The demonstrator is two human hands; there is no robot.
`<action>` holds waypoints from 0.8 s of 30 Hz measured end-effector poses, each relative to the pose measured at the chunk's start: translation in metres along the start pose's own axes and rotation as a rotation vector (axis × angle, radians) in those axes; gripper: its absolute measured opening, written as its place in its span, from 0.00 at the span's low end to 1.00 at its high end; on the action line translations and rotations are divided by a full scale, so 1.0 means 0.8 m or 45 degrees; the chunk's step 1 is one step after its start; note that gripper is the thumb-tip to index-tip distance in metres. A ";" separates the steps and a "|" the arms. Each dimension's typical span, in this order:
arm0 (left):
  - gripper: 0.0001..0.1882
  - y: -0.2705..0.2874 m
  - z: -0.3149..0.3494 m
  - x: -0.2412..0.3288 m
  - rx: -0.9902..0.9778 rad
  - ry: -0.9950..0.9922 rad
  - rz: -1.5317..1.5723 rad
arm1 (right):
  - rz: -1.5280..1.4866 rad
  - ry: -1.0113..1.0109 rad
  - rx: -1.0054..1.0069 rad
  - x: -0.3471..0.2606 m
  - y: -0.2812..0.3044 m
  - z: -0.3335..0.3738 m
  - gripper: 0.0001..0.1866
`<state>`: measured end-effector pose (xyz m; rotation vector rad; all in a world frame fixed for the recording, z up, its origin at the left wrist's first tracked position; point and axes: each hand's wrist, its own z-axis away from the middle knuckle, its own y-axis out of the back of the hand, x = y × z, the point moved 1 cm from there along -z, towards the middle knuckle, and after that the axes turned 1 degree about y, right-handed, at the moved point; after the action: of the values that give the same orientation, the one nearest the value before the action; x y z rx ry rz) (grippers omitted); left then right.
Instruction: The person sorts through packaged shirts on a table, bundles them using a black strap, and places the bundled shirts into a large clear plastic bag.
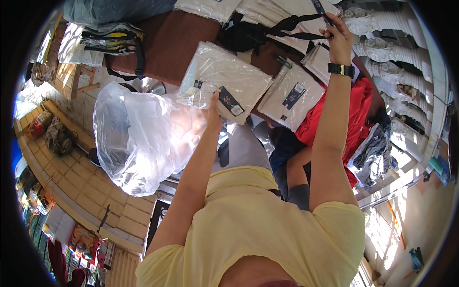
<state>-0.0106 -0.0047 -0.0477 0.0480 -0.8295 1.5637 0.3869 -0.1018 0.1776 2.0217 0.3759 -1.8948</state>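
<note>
My left hand (214, 114) grips the near edge of a clear plastic packet of folded beige cloth (229, 71), thumb on top and fingers hidden beneath. A dark printed label (230, 101) lies on that packet near my thumb. At the far right, my right hand (338, 32) is raised over the table, fingers pinched on a narrow dark strip (319, 7). Black straps (299, 35) run from a black bundle (241, 36) toward this hand. A second beige packet (292, 93) with a similar label lies right of the first.
A large clear plastic bag (131, 138) bulges left of my left forearm. Brown cloth (167, 43) covers part of the table, with a striped zip bag (110, 38) on it. Red fabric (351, 112) hangs beside my right arm. White balusters (387, 48) line the right side.
</note>
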 end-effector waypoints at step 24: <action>0.24 -0.017 0.017 0.014 -0.030 0.049 -0.033 | 0.645 -0.192 -0.176 0.151 -0.102 0.095 0.11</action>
<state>-0.0066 -0.0032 -0.0259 0.0115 -0.8136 1.5259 0.2927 -0.0649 0.0476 1.6704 -0.0455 -1.6359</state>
